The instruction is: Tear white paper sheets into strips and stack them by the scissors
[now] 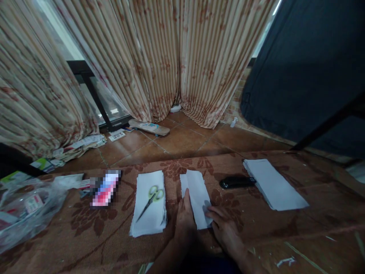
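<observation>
Fingers [186,199] of the left hand [184,220] are lying flat and the right hand [225,228] is pressing fingertips down, pinning the folded paper [197,198] on the mat [85,236] beside the scissors [151,201], likely steadying its crease.

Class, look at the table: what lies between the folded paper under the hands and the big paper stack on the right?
In the head view, a black stapler lies between the folded paper and the paper stack.

Striped floral curtains [159,57] over brown tiled floor [182,140], dark cloth [308,64] at right, dim light
</observation>
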{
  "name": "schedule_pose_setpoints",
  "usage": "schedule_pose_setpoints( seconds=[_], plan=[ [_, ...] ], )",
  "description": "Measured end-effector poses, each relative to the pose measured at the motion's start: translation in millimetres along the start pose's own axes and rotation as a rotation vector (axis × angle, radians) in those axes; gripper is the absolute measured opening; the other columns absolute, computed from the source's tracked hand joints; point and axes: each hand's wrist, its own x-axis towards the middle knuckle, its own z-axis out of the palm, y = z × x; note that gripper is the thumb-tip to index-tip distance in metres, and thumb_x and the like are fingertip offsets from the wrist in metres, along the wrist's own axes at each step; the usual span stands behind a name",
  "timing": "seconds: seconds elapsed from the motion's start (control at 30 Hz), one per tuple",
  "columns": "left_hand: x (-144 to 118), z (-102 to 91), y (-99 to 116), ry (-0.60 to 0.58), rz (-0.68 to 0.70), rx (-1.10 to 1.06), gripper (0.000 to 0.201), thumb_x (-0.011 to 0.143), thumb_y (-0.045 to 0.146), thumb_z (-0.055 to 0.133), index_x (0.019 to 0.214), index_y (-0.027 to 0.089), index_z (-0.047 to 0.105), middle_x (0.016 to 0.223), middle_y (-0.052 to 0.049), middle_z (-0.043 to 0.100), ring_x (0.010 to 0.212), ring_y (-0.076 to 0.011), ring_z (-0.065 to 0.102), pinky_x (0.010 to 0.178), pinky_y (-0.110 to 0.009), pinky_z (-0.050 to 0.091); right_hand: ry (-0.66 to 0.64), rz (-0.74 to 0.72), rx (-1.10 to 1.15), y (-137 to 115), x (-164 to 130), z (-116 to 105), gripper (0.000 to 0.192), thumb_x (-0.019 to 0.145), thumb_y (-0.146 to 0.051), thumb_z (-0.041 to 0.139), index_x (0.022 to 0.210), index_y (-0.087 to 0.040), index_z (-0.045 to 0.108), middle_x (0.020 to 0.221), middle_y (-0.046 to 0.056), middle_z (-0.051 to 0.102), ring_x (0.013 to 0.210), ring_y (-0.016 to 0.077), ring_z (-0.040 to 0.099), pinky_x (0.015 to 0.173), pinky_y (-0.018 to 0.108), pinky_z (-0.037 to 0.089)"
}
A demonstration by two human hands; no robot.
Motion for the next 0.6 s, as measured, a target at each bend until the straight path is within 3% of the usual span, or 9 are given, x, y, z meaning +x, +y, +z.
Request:
schedule_pose_setpoints(
  seconds=[0.13, 0.37, 0.5, 0.6],
  plan=[
    [-1, -2.1, 1, 0.009, 0.032, -0.036, 0.101, 0.071, 0.034, 0.067, 0.148, 0.006, 0.008, 0.132, -0.022, 0.047, 0.122, -0.0298, 0.047, 0.104, -0.037, 0.038, 0.027, -0.008, -0.022, 4, -4, 4, 0.04, 0.076, -0.002, 0.044, 0.094, -0.026, 0.07, 0.11, 0.005, 0.067, 0.102, 0.0235, 0.06, 0.091, 0.042, 0.051],
    [0, -3.1, 0, 0.001, 0.043, -0.046, 0.103, 0.068, 0.026, 0.067, 0.148, 0.005, 0.006, 0.133, -0.021, 0.048, 0.122, -0.0285, 0.049, 0.103, -0.037, 0.04, -0.01, 0.002, -0.001, 3, -5, 4, 0.04, 0.075, -0.001, 0.043, 0.095, -0.024, 0.069, 0.111, 0.005, 0.066, 0.104, 0.023, 0.058, 0.091, 0.04, 0.05],
    [0, -4.2, -8, -0.003, 0.046, -0.059, 0.092, 0.071, 0.008, 0.054, 0.149, 0.009, 0.005, 0.139, -0.019, 0.044, 0.128, -0.0253, 0.044, 0.106, -0.038, 0.038, -0.015, -0.002, -0.055, 1, -6, 3, 0.041, 0.078, -0.001, 0.041, 0.098, -0.023, 0.069, 0.112, 0.006, 0.066, 0.104, 0.0236, 0.057, 0.093, 0.042, 0.048],
    [-4, -10.5, -15, 0.014, 0.056, -0.046, 0.081, 0.074, -0.002, 0.04, 0.149, 0.012, 0.013, 0.138, -0.015, 0.048, 0.128, -0.0208, 0.044, 0.108, -0.036, 0.036, -0.024, -0.016, -0.083, 1, -7, 3, 0.044, 0.078, 0.001, 0.038, 0.101, -0.021, 0.069, 0.111, 0.006, 0.067, 0.103, 0.023, 0.057, 0.094, 0.04, 0.047]
  ],
)
